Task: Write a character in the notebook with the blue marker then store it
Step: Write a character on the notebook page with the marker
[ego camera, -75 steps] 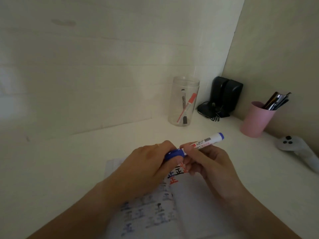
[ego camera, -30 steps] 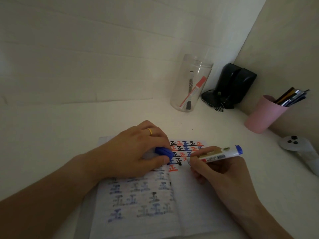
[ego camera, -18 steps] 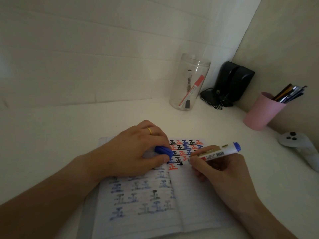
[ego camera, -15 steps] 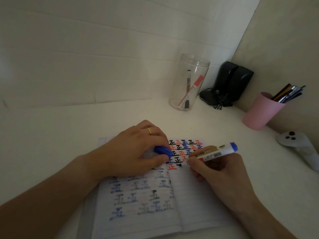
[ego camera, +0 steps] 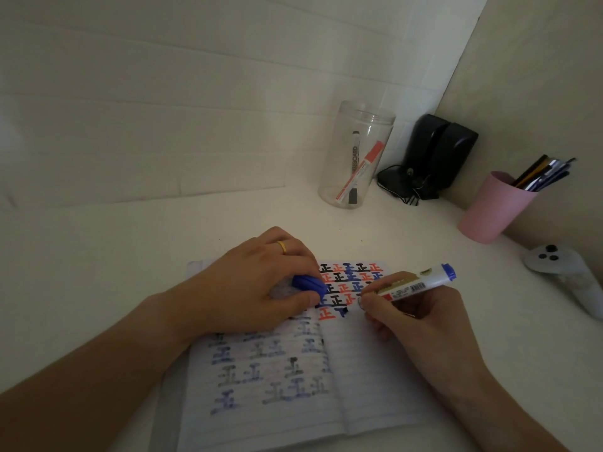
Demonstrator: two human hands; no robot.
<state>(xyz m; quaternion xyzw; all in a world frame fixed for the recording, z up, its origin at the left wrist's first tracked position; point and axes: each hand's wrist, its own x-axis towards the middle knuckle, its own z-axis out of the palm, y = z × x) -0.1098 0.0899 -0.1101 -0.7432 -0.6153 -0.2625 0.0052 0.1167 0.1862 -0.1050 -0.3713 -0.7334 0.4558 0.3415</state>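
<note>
Notebook: open, flat under both hands.
Left hand: presses left page, fingers curled around blue cap.
Right hand: fingers pinch blue marker, tip at fresh blue stroke just left of fingertips.

We see the open notebook on the desk before us. Behind it to the right stands a jar holding two markers; right of that, speakers, a pen cup, then a controller.
</note>
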